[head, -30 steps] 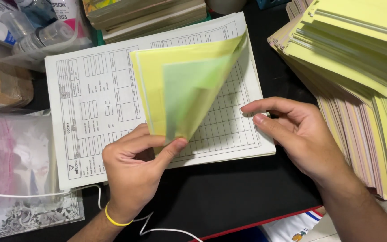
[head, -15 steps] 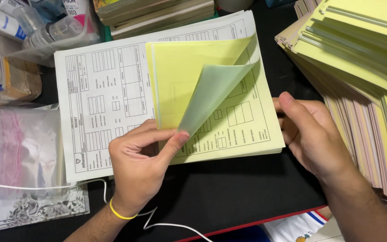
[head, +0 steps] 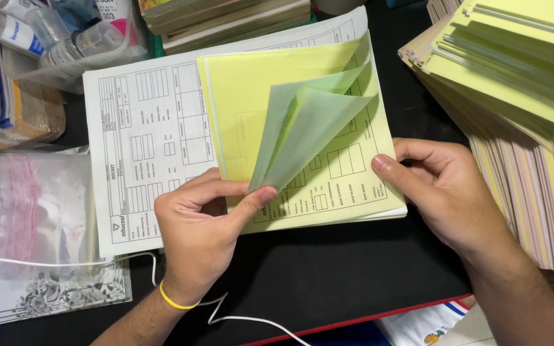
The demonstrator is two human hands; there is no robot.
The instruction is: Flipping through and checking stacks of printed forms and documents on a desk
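The left hand (head: 203,234) pinches the lifted green sheets (head: 302,128) between thumb and fingers. The right hand (head: 444,192) clamps the right edge of the form pad (head: 354,192), which lies on the black table (head: 328,269). A few sheets stand raised; a yellow sheet (head: 251,96) lies exposed beneath. Most of the pad, by its thickness, appears not yet leafed. A separate stack (head: 520,90) sits to the right.

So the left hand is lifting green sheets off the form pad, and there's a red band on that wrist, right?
Not quite: the head view shows the band on the left hand's wrist is yellow, not red. The green sheets and the form pad are as you say.
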